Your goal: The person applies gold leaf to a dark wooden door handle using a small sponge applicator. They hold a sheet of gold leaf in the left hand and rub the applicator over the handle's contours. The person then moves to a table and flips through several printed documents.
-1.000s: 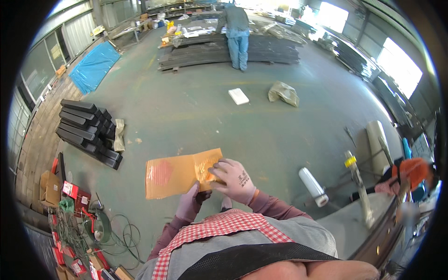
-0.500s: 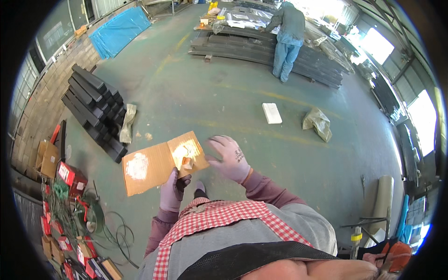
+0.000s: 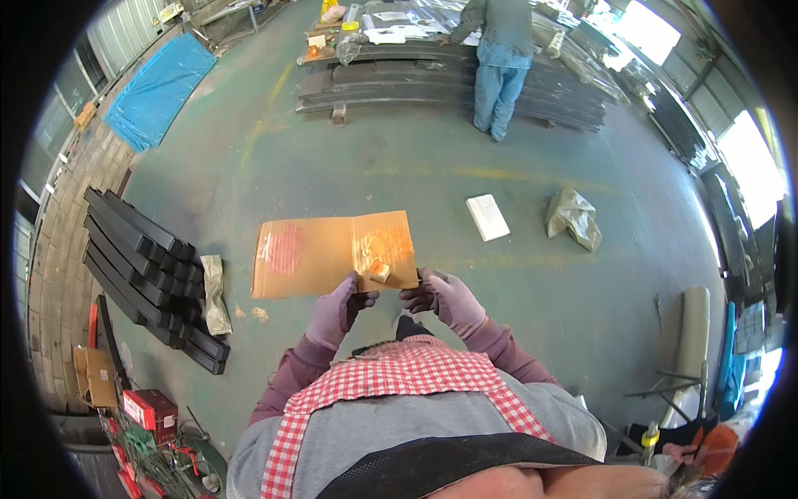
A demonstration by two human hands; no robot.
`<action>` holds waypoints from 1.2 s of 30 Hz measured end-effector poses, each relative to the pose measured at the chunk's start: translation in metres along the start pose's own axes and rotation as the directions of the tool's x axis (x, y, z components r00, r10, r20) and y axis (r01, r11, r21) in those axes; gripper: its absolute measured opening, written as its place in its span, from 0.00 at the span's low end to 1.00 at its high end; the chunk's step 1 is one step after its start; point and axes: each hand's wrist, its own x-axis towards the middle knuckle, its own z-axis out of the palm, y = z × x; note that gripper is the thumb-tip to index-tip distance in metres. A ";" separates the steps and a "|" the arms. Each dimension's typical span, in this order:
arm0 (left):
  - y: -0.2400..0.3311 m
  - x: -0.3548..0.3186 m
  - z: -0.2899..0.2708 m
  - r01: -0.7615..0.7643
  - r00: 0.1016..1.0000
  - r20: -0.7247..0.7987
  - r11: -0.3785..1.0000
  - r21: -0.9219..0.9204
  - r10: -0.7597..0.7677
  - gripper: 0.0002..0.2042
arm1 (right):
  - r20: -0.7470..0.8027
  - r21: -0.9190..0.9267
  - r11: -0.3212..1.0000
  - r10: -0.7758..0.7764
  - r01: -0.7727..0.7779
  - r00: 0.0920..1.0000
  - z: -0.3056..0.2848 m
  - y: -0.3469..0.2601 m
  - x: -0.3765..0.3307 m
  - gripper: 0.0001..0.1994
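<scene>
A creased sheet of brown cardboard (image 3: pixel 322 270) is held out in front of me, over the floor. My left hand (image 3: pixel 334 314), in a pale purple glove, is closed on its lower edge near the crease. At the lower right corner, my right hand (image 3: pixel 453 303), gloved the same way, pinches the sheet. A small white block with an orange top (image 3: pixel 380 272) rests on the right half, beside a shiny orange smear (image 3: pixel 382 244). The left half carries a pinkish patch (image 3: pixel 283 249). The fingertips behind the sheet are partly hidden.
Dark metal profiles (image 3: pixel 154 279) are stacked at left, near red boxes (image 3: pixel 151 413) and tangled green cord. A white slab (image 3: pixel 487 217) and a crumpled plastic bag (image 3: pixel 573 219) lie on the floor ahead. Another person (image 3: pixel 501 66) stands at a long stack of dark panels (image 3: pixel 391 87).
My right hand has come from hovering beside the cardboard to gripping its right corner. The sheet has levelled and moved rightward. The view has turned left.
</scene>
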 end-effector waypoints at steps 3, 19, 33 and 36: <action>0.001 0.084 -0.018 -0.077 0.997 0.032 0.985 0.155 0.073 0.17 | -0.036 -0.053 0.996 0.076 -0.078 0.996 -0.015 -0.055 0.084 0.25; 0.056 0.490 -0.196 -0.025 0.914 -0.398 0.972 -0.235 -0.073 0.20 | 0.044 -0.127 0.965 0.238 -0.231 0.970 -0.099 -0.230 0.559 0.17; 0.145 0.882 -0.341 0.071 0.926 -0.313 0.912 -0.405 -0.211 0.22 | -0.239 -0.032 0.999 0.021 -0.029 0.971 -0.226 -0.396 0.821 0.19; 0.151 0.947 -0.367 -0.032 0.927 -0.372 0.981 -0.191 -0.042 0.25 | -0.144 -0.048 0.999 0.000 -0.007 0.990 -0.268 -0.436 0.894 0.18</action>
